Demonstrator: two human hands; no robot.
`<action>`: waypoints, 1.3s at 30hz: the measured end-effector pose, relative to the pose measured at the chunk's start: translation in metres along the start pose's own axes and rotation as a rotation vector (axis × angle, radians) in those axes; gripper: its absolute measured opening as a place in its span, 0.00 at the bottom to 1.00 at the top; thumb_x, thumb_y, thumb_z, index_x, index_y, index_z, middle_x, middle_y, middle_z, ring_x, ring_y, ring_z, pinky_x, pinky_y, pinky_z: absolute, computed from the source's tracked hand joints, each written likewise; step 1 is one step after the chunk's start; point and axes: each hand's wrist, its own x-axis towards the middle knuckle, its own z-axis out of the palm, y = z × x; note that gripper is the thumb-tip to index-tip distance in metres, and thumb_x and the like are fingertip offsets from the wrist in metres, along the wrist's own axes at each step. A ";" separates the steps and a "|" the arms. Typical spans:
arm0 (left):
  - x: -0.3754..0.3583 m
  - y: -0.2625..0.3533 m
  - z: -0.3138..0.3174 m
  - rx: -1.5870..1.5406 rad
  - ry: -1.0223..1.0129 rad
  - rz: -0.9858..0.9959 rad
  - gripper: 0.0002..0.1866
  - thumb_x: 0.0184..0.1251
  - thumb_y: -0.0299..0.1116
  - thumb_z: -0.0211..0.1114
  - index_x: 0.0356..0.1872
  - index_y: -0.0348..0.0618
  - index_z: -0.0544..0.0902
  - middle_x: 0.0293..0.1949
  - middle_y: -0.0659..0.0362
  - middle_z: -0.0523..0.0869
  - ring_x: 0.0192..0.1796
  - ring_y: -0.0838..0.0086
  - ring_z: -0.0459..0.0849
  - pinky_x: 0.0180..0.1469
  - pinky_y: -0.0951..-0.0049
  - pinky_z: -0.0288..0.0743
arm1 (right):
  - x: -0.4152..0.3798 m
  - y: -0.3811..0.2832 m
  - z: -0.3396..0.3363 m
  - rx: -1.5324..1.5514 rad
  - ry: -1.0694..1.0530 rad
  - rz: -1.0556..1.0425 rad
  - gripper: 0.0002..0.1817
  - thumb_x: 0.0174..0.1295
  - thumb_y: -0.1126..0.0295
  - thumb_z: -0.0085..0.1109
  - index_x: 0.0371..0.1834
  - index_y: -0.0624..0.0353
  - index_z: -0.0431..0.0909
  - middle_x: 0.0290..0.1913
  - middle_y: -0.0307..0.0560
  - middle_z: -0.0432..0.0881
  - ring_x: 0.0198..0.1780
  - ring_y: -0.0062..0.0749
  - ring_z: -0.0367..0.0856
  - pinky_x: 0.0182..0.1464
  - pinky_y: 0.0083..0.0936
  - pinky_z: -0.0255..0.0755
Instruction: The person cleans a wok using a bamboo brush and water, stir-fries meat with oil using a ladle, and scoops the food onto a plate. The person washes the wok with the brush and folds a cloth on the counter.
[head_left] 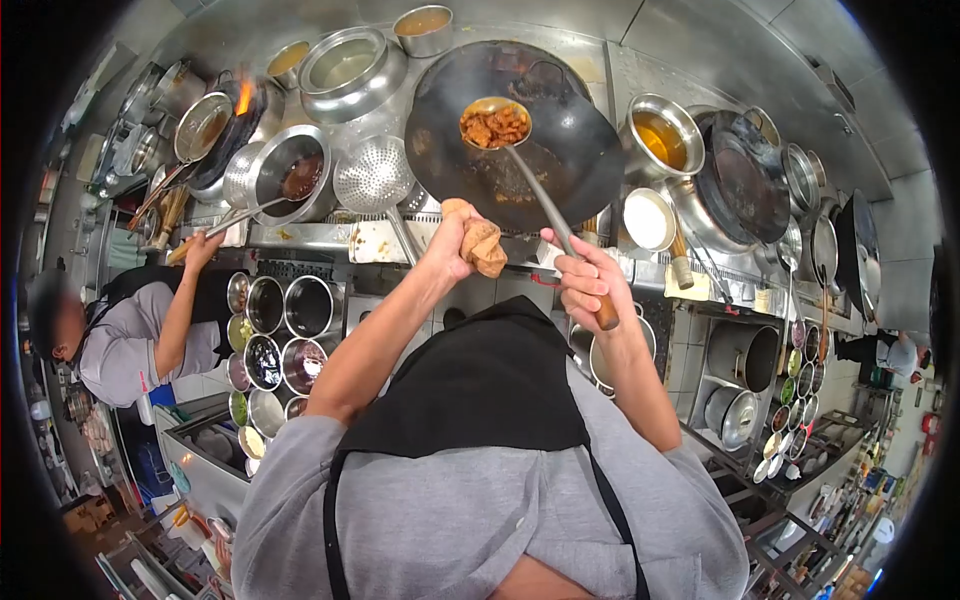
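My right hand (592, 278) is wrapped round the wooden-ended handle of a metal ladle (540, 190). The ladle's bowl holds browned, sauced food pieces (494, 127) and hangs over a large black wok (570, 130). Some oily residue shows on the wok's inner surface below it. Closed round a folded brown cloth (484, 248), my left hand (452, 238) is at the wok's near edge. A perforated strainer (373, 174) lies to the left of the wok, its handle running down near my left forearm.
A pot of amber oil (660, 138) and a white-filled container (650, 220) stand right of the wok. Left are a lidless metal pot (345, 62), a bowl of dark sauce (302, 176) and a flame (244, 97). A co-worker (150, 330) holds a ladle at far left.
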 end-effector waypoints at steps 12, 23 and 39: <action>0.103 0.031 -0.005 -0.121 -0.115 0.041 0.05 0.59 0.32 0.57 0.34 0.45 0.76 0.30 0.55 0.81 0.31 0.62 0.82 0.39 0.55 0.81 | -0.028 -0.035 0.026 -0.199 0.019 -0.189 0.21 0.80 0.65 0.38 0.68 0.66 0.65 0.19 0.31 0.62 0.11 0.11 0.61 0.09 0.15 0.64; 0.146 0.012 0.002 0.052 -0.055 0.149 0.29 0.59 0.63 0.72 0.42 0.47 0.78 0.32 0.62 0.84 0.31 0.74 0.85 0.35 0.71 0.83 | -0.051 -0.073 0.019 -0.388 0.206 -0.073 0.23 0.79 0.66 0.35 0.74 0.63 0.57 0.17 0.32 0.60 0.08 0.13 0.56 0.05 0.18 0.55; -0.087 -0.437 -0.260 0.286 0.927 0.041 0.35 0.48 0.56 0.74 0.49 0.34 0.87 0.50 0.44 0.87 0.52 0.57 0.85 0.54 0.62 0.76 | 0.008 0.035 0.000 -0.746 0.102 1.269 0.24 0.75 0.69 0.44 0.72 0.61 0.54 0.14 0.35 0.60 0.07 0.16 0.57 0.05 0.22 0.62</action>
